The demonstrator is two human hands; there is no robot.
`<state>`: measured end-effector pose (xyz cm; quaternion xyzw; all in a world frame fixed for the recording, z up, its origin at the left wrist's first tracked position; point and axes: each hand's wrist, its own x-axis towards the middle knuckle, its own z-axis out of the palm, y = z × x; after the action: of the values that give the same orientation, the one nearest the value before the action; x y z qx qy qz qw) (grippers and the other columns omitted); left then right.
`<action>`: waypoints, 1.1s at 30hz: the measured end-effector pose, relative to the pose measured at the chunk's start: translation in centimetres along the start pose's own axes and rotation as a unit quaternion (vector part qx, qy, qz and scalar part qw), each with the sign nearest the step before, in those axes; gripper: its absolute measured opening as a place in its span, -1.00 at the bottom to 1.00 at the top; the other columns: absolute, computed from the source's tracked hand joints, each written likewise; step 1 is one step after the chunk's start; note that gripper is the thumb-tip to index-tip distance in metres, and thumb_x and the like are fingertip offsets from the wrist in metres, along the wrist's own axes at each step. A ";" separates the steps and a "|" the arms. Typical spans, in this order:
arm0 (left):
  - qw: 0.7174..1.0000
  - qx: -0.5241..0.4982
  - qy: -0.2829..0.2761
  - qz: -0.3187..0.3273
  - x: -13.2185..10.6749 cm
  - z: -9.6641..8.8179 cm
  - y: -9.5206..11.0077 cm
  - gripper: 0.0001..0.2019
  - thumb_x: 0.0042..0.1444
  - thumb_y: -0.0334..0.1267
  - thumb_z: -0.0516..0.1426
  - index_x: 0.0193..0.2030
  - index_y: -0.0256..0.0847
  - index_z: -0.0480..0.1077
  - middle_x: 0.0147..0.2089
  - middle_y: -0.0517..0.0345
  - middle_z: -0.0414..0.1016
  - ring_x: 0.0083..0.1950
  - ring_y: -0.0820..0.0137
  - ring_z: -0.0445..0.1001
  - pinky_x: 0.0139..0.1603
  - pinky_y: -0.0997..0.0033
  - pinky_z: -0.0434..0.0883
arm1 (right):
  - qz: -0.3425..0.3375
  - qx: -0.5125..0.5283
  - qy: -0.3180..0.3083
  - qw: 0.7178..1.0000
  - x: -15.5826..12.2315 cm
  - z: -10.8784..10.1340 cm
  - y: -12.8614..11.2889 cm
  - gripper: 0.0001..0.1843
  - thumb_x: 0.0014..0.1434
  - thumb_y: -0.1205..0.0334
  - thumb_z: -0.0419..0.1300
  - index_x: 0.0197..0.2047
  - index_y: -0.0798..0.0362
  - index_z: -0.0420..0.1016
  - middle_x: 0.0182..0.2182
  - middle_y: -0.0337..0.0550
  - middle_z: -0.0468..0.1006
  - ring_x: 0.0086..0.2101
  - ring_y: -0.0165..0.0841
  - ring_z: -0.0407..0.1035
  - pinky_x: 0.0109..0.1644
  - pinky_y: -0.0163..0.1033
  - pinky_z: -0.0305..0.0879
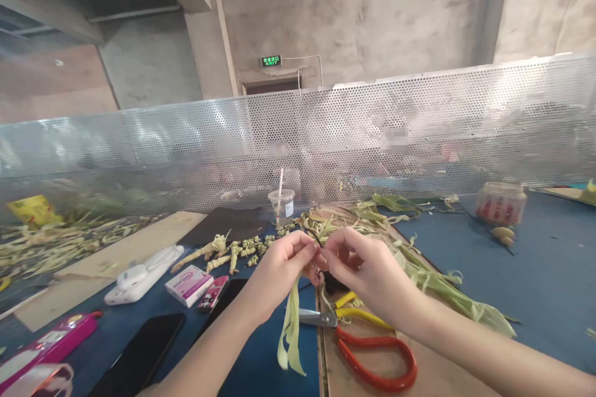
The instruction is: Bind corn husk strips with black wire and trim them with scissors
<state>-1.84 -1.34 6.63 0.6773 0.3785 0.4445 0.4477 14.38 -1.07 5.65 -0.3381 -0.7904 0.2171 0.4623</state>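
Note:
My left hand [294,255] and my right hand [356,257] meet in front of me, fingertips pinched close together above the work board. A thin dark strand [313,236] sticks up between the fingers and seems pinched by my right hand. Below my left fingers hangs a pale green husk strip [291,338], its upper end hidden in the grip. Scissors with red handles [412,366] lie under my right forearm, partly overlapped by a yellow-handled tool [361,310]. Long green husk leaves [447,291] spread over the board to the right.
Knotted husk pieces [235,251] lie beyond my left hand, near a plastic cup [282,206] with a straw. Left are a phone [144,353], a small pink-white box [189,285] and a white case [142,276]. A jar [500,203] stands right; a perforated metal screen [354,136] runs behind.

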 end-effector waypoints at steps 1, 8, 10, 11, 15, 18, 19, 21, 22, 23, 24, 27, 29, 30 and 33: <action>1.000 0.015 -0.004 0.000 -0.1 0.0 0.1 -0.78 0.16 -0.12 -0.01 -0.37 -0.23 0.26 -0.52 0.25 0.28 -0.48 0.48 0.27 -0.38 0.44 0.24 | 0.004 0.000 -0.006 1.000 0.1 0.1 0.0 -0.95 0.12 0.27 0.04 -0.37 0.03 0.28 -0.54 -0.31 0.38 -0.57 -0.51 0.19 -0.50 -0.36 0.15; 0.993 0.118 0.010 0.015 -0.6 0.3 0.3 -0.79 0.19 -0.16 -0.07 -0.39 -0.20 0.23 -0.48 0.26 0.28 -0.47 0.47 0.17 -0.39 0.46 0.16 | 0.007 -0.001 0.003 1.000 0.2 0.2 0.0 -0.92 0.11 0.30 0.03 -0.41 0.03 0.28 -0.60 -0.33 0.33 -0.59 -0.51 0.13 -0.51 -0.38 0.11; 0.993 0.118 0.015 0.013 -0.7 0.5 0.4 -0.78 0.19 -0.15 -0.07 -0.41 -0.19 0.21 -0.49 0.28 0.25 -0.48 0.47 0.15 -0.39 0.46 0.15 | 0.006 0.003 0.005 1.000 0.2 0.3 0.1 -0.92 0.12 0.31 0.02 -0.41 0.04 0.28 -0.60 -0.33 0.35 -0.58 -0.51 0.15 -0.50 -0.38 0.12; 0.993 0.115 0.020 0.014 -0.7 0.7 0.4 -0.76 0.19 -0.14 -0.08 -0.43 -0.18 0.20 -0.50 0.29 0.22 -0.48 0.47 0.14 -0.39 0.46 0.14 | 0.007 0.005 0.006 1.000 0.2 0.3 0.2 -0.91 0.12 0.31 0.02 -0.42 0.04 0.28 -0.59 -0.32 0.36 -0.58 -0.51 0.16 -0.50 -0.38 0.12; 0.992 0.117 0.039 0.023 -0.9 1.1 0.5 -0.69 0.21 -0.08 -0.11 -0.49 -0.18 0.14 -0.53 0.31 0.13 -0.49 0.47 0.10 -0.41 0.47 0.11 | 0.003 0.012 0.009 1.000 0.1 0.5 0.2 -0.91 0.12 0.32 0.02 -0.41 0.04 0.29 -0.58 -0.32 0.37 -0.57 -0.51 0.18 -0.48 -0.39 0.14; 0.989 0.138 0.051 0.028 -0.9 1.3 0.5 -0.68 0.19 -0.06 -0.10 -0.50 -0.17 0.13 -0.54 0.30 0.12 -0.49 0.45 0.12 -0.43 0.47 0.09 | -0.003 0.014 0.009 1.000 0.0 0.6 0.0 -0.91 0.13 0.33 0.01 -0.41 0.04 0.28 -0.59 -0.32 0.37 -0.57 -0.51 0.17 -0.49 -0.39 0.14; 0.987 0.146 0.055 0.030 -0.9 1.4 0.4 -0.68 0.19 -0.06 -0.10 -0.50 -0.17 0.13 -0.54 0.30 0.13 -0.49 0.45 0.12 -0.44 0.47 0.09 | -0.004 0.013 0.010 1.000 0.0 0.6 0.0 -0.91 0.13 0.33 0.01 -0.41 0.03 0.28 -0.59 -0.32 0.38 -0.58 -0.51 0.17 -0.49 -0.39 0.14; 0.985 0.156 0.064 0.035 -0.9 1.5 0.3 -0.68 0.19 -0.06 -0.10 -0.52 -0.17 0.12 -0.55 0.30 0.13 -0.49 0.45 0.12 -0.45 0.47 0.07 | -0.007 0.013 0.010 1.000 -0.1 0.6 -0.2 -0.90 0.13 0.34 0.01 -0.42 0.03 0.26 -0.58 -0.33 0.39 -0.57 -0.51 0.18 -0.49 -0.39 0.14; 0.984 0.157 0.071 0.040 -0.8 1.5 0.2 -0.67 0.19 -0.06 -0.10 -0.52 -0.17 0.12 -0.56 0.30 0.12 -0.50 0.45 0.11 -0.46 0.47 0.07 | -0.012 0.012 0.010 1.000 -0.1 0.7 -0.2 -0.90 0.13 0.34 0.01 -0.42 0.03 0.26 -0.58 -0.33 0.40 -0.57 -0.51 0.18 -0.48 -0.39 0.14; 0.984 0.154 0.077 0.043 -0.8 1.5 0.1 -0.67 0.20 -0.07 -0.10 -0.53 -0.17 0.11 -0.56 0.31 0.10 -0.51 0.46 0.10 -0.46 0.47 0.06 | -0.015 0.010 0.010 1.000 -0.2 0.7 -0.1 -0.90 0.13 0.34 0.01 -0.41 0.03 0.26 -0.57 -0.32 0.40 -0.57 -0.51 0.18 -0.48 -0.38 0.14; 0.984 0.150 0.083 0.047 -0.8 1.5 0.0 -0.67 0.19 -0.07 -0.10 -0.53 -0.17 0.11 -0.57 0.31 0.09 -0.52 0.46 0.09 -0.46 0.47 0.06 | -0.018 0.009 0.009 1.000 -0.2 0.8 0.0 -0.91 0.13 0.34 0.01 -0.40 0.03 0.27 -0.56 -0.31 0.40 -0.56 -0.50 0.18 -0.47 -0.37 0.15; 0.985 0.132 0.097 0.055 -0.7 1.4 -0.2 -0.68 0.19 -0.09 -0.09 -0.53 -0.17 0.11 -0.57 0.31 0.09 -0.53 0.46 0.09 -0.47 0.46 0.07 | -0.019 0.006 0.016 1.000 -0.2 1.1 0.3 -0.94 0.13 0.32 0.02 -0.33 0.02 0.29 -0.52 -0.28 0.40 -0.54 -0.47 0.20 -0.44 -0.33 0.18; 0.984 0.127 0.107 0.064 -0.6 1.2 -0.2 -0.68 0.20 -0.10 -0.09 -0.53 -0.17 0.11 -0.58 0.31 0.10 -0.53 0.46 0.08 -0.47 0.46 0.07 | -0.008 0.018 0.025 0.999 -0.2 1.2 0.5 -0.93 0.14 0.31 0.02 -0.28 0.02 0.30 -0.47 -0.25 0.42 -0.50 -0.45 0.24 -0.40 -0.31 0.21; 0.983 0.127 0.112 0.071 -0.6 1.1 -0.2 -0.68 0.20 -0.11 -0.09 -0.54 -0.17 0.11 -0.58 0.31 0.10 -0.54 0.47 0.08 -0.47 0.46 0.07 | -0.001 0.028 0.030 0.999 -0.3 1.3 0.5 -0.94 0.15 0.30 0.02 -0.28 0.03 0.29 -0.45 -0.24 0.42 -0.48 -0.44 0.26 -0.38 -0.30 0.22; 0.980 0.132 0.117 0.093 -0.6 0.9 -0.1 -0.70 0.21 -0.13 -0.08 -0.52 -0.17 0.14 -0.58 0.31 0.11 -0.54 0.48 0.09 -0.46 0.46 0.09 | 0.034 0.083 0.031 0.996 -0.5 1.3 0.2 -0.93 0.18 0.24 0.01 -0.31 0.02 0.29 -0.44 -0.25 0.42 -0.45 -0.45 0.26 -0.35 -0.30 0.22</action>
<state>-1.24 -2.13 6.19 0.7062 0.4189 0.5062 0.2637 13.49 -1.31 4.62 -0.3323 -0.7429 0.2867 0.5054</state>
